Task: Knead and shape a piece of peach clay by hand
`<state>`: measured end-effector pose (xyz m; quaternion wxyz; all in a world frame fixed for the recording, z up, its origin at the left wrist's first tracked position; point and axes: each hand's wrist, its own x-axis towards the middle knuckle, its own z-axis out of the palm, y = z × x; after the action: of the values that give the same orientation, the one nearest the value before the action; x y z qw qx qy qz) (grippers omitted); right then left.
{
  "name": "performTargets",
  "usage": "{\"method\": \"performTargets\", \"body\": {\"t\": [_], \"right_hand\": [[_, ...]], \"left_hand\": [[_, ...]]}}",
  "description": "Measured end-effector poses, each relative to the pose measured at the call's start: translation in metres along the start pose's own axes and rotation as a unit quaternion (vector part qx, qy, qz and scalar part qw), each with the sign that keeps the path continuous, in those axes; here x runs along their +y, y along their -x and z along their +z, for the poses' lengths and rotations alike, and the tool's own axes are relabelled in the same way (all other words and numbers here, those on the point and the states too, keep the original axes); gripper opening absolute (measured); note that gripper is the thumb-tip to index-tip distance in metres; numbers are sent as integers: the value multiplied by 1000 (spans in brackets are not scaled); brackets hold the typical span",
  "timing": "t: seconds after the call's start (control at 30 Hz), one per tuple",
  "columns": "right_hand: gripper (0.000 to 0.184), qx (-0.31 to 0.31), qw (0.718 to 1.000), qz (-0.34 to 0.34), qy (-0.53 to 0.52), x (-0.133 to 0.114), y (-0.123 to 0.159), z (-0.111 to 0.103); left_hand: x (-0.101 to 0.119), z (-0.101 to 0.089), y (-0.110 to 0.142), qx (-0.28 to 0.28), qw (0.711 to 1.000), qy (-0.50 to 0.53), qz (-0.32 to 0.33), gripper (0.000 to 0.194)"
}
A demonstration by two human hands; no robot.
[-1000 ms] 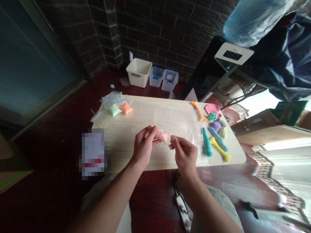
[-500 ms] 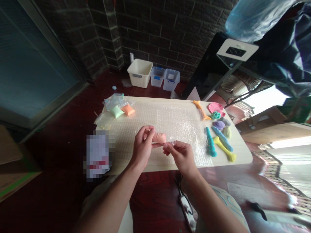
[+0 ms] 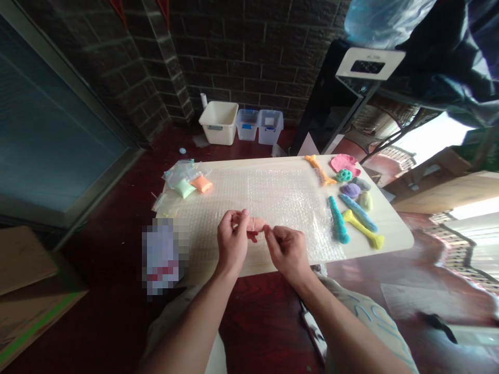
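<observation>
My left hand (image 3: 234,236) is closed around a small pale pink clay packet (image 3: 256,224), thumb on top, above the near middle of the table. The packet looks soft and wrapped in clear film, its left part hidden by my fingers. At its right end my right hand (image 3: 287,246) is closed in a pinch, thumb and forefinger together at the film's tip; the pinched bit itself is too small to see. Below both hands lies a sheet of bubble wrap (image 3: 286,195) on the pale table (image 3: 390,228).
At the far left of the table are a green packet (image 3: 184,188), an orange packet (image 3: 201,183) and clear bags (image 3: 181,170). Several clay shapes lie on the right, among them a teal stick (image 3: 338,221) and a yellow bone (image 3: 362,229). Bins (image 3: 219,124) stand beyond on the floor.
My right hand has come in against the packet's right end, and its fingers have curled tighter. Clear film that stuck out there no longer shows. The view has shifted slightly.
</observation>
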<state>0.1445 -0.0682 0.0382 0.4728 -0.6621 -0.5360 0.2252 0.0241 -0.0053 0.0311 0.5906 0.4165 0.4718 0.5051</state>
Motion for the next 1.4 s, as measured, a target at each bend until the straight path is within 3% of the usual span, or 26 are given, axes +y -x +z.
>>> {"method": "performTargets", "body": {"t": [0.1, 0.2, 0.27, 0.37, 0.47, 0.53, 0.63, 0.67, 0.7, 0.77, 0.83, 0.93, 1.03, 1.1, 1.3, 1.4], "right_hand": [[52, -9, 999, -38, 14, -5, 3, 0], [51, -86, 989, 28, -116, -12, 5, -4], [53, -135, 956, 88, -245, -19, 6, -6], [53, -178, 886, 139, -405, -29, 6, -10], [50, -191, 842, 152, -480, -32, 1, -12], [51, -186, 862, 141, -451, -27, -3, -14], [51, -107, 966, 81, -219, -16, -7, -16], [51, -70, 989, 49, -123, -13, -7, -16], [50, -37, 998, 16, -44, -11, -5, -16], [50, 5, 999, -31, 38, -8, -1, -17], [50, 9, 999, -30, 40, -6, 2, -19], [45, -35, 996, 52, -66, -2, -2, -27], [48, -86, 964, 147, -203, 3, -11, -38], [51, -89, 955, 174, -223, 8, -16, -43], [41, -75, 967, 141, -200, 23, -16, -49], [40, -28, 968, 125, -217, 23, -14, -49]], "left_hand": [[-2, 2, -2, 9, 1000, 0, 1, 40], [-1, 0, -5, -8, 995, 57, -83, 44], [-1, -3, -7, -64, 979, 92, -173, 47], [-3, -6, -6, -196, 931, 103, -290, 49], [-9, -3, -4, -297, 889, 100, -335, 57], [-11, 1, -3, -285, 903, 99, -308, 57], [-9, 3, -3, -117, 974, 74, -178, 47], [-7, 3, -3, -58, 990, 49, -116, 44], [-5, 2, -2, -17, 998, 16, -56, 42], [0, -1, -2, 12, 998, -51, 32, 41], [4, -5, -2, 12, 994, -86, 72, 41], [7, -8, -4, 5, 992, -81, 96, 34], [8, -12, -4, -35, 990, -82, 110, 28], [8, -15, -3, -72, 987, -91, 116, 26], [2, -21, -1, -134, 975, -129, 120, 21], [-1, -14, -2, -137, 981, -97, 98, 23]]}}
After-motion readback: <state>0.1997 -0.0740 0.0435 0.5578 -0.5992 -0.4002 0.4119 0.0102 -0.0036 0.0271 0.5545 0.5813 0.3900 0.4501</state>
